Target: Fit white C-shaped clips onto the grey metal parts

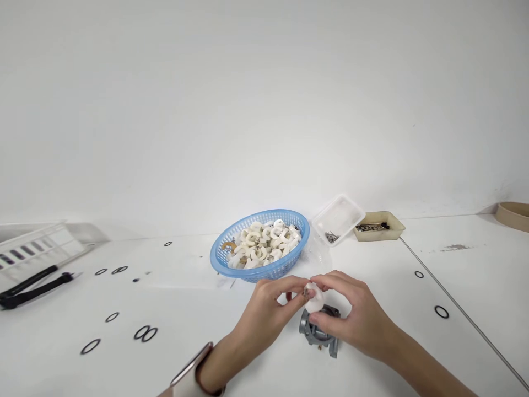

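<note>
Both hands raised slightly at front centre, fingertips close together, both clamped on one white piece [315,298]. Left hand [264,309]: thumb and forefinger pinched at the piece's left edge, where a small metal bit [306,291] shows; cannot tell whether the bit is fixed to it. Right hand [359,314]: thumb below, fingers above, gripping the piece from the right. Watch [190,368] on left wrist.

Grey casting [317,335] on the surface [256,369], directly below the white piece in view, partly hidden by the right thumb. Brass-coloured bit on its lower side.

Behind the hands: blue basket [219,266] heaped with curved pieces [264,242], mostly white, one amber at left. Clear bag [320,255] just right of basket. Beyond it, white tray [349,212], tilted, pins [331,237] gathered at its near end. Beside the tray, beige box [378,235] containing dark rings.

Left side: eight black rings [145,333] scattered, some overlapping; black-handled tool [41,290] near a white rack [61,242]. Right side: two more rings [443,318], one each side of a thin dark line [458,310]. Tan object [512,216] at far right edge, cut off.
</note>
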Action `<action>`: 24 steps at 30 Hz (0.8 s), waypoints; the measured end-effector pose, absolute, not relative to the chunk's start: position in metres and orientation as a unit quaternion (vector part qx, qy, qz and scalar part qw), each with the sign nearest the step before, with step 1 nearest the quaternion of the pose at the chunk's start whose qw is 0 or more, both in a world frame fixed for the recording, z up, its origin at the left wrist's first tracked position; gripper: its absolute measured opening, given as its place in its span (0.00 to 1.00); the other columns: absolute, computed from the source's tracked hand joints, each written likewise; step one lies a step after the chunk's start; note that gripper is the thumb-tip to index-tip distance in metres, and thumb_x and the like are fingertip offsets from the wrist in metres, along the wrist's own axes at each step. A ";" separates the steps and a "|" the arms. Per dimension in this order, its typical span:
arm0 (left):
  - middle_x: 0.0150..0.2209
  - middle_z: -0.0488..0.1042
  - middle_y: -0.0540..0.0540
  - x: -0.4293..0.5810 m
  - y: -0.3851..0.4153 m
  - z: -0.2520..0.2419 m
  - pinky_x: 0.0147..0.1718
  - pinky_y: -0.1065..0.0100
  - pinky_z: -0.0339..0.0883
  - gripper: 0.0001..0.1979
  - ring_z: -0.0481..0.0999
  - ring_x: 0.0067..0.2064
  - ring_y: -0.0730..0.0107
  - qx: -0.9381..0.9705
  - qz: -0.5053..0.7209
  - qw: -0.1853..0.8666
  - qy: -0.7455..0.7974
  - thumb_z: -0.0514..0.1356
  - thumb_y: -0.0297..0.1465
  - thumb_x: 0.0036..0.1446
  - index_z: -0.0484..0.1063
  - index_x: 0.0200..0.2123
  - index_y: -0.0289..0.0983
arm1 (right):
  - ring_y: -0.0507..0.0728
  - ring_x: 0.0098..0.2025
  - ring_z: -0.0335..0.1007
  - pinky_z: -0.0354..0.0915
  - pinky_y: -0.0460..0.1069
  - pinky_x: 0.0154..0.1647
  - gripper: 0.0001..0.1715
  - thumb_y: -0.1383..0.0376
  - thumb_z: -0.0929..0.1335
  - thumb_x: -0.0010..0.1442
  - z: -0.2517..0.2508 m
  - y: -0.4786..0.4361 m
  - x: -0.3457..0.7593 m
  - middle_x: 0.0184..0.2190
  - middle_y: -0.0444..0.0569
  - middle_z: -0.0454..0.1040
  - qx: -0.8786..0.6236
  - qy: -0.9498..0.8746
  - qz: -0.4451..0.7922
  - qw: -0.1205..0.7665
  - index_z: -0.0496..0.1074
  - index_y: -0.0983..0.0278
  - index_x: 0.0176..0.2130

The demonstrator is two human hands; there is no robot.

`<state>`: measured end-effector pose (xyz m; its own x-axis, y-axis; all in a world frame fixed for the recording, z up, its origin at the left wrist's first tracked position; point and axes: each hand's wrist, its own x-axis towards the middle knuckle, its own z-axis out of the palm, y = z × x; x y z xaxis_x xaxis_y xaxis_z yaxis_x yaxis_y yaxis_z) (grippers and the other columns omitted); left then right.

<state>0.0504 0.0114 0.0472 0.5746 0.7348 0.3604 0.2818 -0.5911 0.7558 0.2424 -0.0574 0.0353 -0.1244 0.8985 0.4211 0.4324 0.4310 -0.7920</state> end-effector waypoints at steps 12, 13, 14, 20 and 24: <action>0.46 0.82 0.48 0.021 0.012 0.018 0.47 0.62 0.73 0.14 0.80 0.47 0.60 0.844 0.291 0.333 0.304 0.59 0.37 0.67 0.75 0.53 0.46 | 0.57 0.41 0.66 0.65 0.53 0.43 0.17 0.66 0.78 0.54 0.056 -0.064 0.248 0.36 0.41 0.71 -0.555 -0.757 0.225 0.260 0.70 0.57 0.39; 0.51 0.80 0.47 0.019 0.012 0.016 0.52 0.58 0.72 0.17 0.78 0.52 0.56 0.851 0.271 0.337 0.298 0.61 0.38 0.65 0.74 0.56 0.46 | 0.57 0.42 0.66 0.65 0.52 0.42 0.18 0.65 0.78 0.53 0.056 -0.064 0.247 0.37 0.41 0.71 -0.560 -0.754 0.241 0.245 0.69 0.57 0.39; 0.56 0.77 0.46 0.018 0.011 0.016 0.56 0.55 0.70 0.22 0.75 0.56 0.53 0.859 0.250 0.343 0.288 0.63 0.39 0.62 0.71 0.59 0.47 | 0.57 0.43 0.66 0.65 0.51 0.42 0.19 0.65 0.79 0.53 0.056 -0.064 0.247 0.38 0.41 0.71 -0.562 -0.751 0.255 0.235 0.69 0.57 0.39; 0.59 0.73 0.44 0.025 0.010 0.019 0.59 0.51 0.67 0.35 0.71 0.59 0.47 0.880 0.185 0.365 0.242 0.74 0.40 0.48 0.70 0.59 0.46 | 0.58 0.45 0.66 0.66 0.50 0.40 0.18 0.61 0.78 0.55 0.054 -0.063 0.247 0.41 0.41 0.69 -0.576 -0.724 0.317 0.207 0.68 0.56 0.40; 0.56 0.75 0.46 0.030 0.010 0.016 0.55 0.55 0.69 0.29 0.73 0.56 0.51 0.874 0.194 0.375 0.241 0.73 0.38 0.51 0.72 0.57 0.46 | 0.60 0.48 0.68 0.68 0.52 0.43 0.25 0.57 0.79 0.53 0.054 -0.062 0.251 0.46 0.42 0.70 -0.574 -0.710 0.356 0.201 0.69 0.53 0.47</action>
